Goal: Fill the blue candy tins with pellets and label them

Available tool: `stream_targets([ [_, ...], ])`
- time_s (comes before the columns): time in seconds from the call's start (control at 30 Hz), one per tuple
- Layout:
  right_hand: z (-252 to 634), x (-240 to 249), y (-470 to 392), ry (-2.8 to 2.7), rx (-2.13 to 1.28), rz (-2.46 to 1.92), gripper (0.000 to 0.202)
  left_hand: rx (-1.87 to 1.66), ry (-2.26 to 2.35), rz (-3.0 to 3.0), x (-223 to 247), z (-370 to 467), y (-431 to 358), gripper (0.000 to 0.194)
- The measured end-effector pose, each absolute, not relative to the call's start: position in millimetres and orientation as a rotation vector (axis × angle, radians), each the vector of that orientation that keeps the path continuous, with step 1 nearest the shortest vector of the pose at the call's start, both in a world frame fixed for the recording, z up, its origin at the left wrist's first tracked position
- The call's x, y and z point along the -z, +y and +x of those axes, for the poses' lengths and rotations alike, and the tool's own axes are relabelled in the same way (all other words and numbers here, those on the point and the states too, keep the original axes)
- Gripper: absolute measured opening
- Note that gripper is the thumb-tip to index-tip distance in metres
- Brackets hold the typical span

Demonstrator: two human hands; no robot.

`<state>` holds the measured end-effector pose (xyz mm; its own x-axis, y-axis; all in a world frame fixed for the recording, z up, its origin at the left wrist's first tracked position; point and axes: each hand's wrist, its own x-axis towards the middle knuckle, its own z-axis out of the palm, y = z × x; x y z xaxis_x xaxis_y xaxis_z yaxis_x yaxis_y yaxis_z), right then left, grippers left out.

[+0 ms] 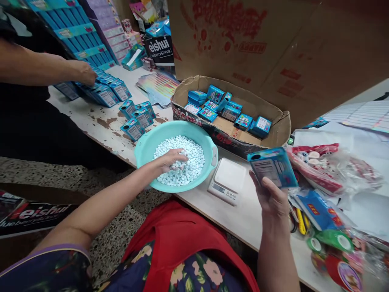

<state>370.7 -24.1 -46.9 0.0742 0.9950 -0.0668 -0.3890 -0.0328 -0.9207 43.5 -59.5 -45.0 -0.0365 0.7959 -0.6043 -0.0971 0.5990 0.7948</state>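
Note:
A turquoise basin holds a heap of small pale blue-white candies. My left hand is in the heap, its fingers curled around some candies. On the right, my right hand grips a small blue box, tilted, with a dark round hole near its upper left corner. Between the basin and that hand lies a white digital scale with nothing on its plate. Behind the basin, an open cardboard tray contains several similar blue boxes.
At the left, a person's hand touches rows of blue boxes. Several loose boxes stand left of the basin. A large carton rises behind the tray. Plastic bags, tape rolls and a blue packet crowd the right side.

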Motion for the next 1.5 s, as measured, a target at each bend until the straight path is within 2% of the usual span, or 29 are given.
stream_targets([
  [0.1, 375, 48, -30, -0.903, -1.329, -1.058, 0.063, -1.056, 1.262, 0.338, 36, 36, -56, 0.023],
  [0.2, 362, 51, -31, -0.933, -1.423, -1.01, 0.055, -1.144, 1.19, 0.099, 34, 34, -52, 0.018],
  [0.3, 340, 47, -27, -0.949, -1.372, -0.956, 0.043, -1.27, 1.076, 0.004, 34, 37, -51, 0.014],
  [0.43, 297, 40, -19, -1.028, -1.238, -1.069, 0.048, -1.305, 1.016, -0.113, 36, 47, -52, 0.011],
  [0.53, 258, 40, -18, -1.212, -1.24, -1.095, 0.054, -1.347, 1.013, -0.16, 39, 54, -51, 0.009],
  [0.7, 217, 45, -13, -1.742, -1.054, -1.105, 0.042, -1.485, 1.138, -0.253, 39, 56, -45, 0.013],
  [0.83, 210, 47, -6, -2.053, -0.99, -1.028, 0.044, -1.521, 1.238, -0.15, 34, 51, -42, 0.013],
  [1.03, 209, 51, -11, -1.875, -1.002, -1.107, 0.048, -1.466, 1.119, 0.081, 11, 38, -44, 0.014],
  [1.17, 207, 55, -14, -1.985, -0.888, -1.051, 0.038, -1.649, 1.038, 0.211, -4, 37, -39, 0.018],
  [1.5, 199, 57, -19, -2.05, -0.802, -1.095, 0.033, -1.807, 1.17, 0.381, 9, 61, -28, 0.026],
])
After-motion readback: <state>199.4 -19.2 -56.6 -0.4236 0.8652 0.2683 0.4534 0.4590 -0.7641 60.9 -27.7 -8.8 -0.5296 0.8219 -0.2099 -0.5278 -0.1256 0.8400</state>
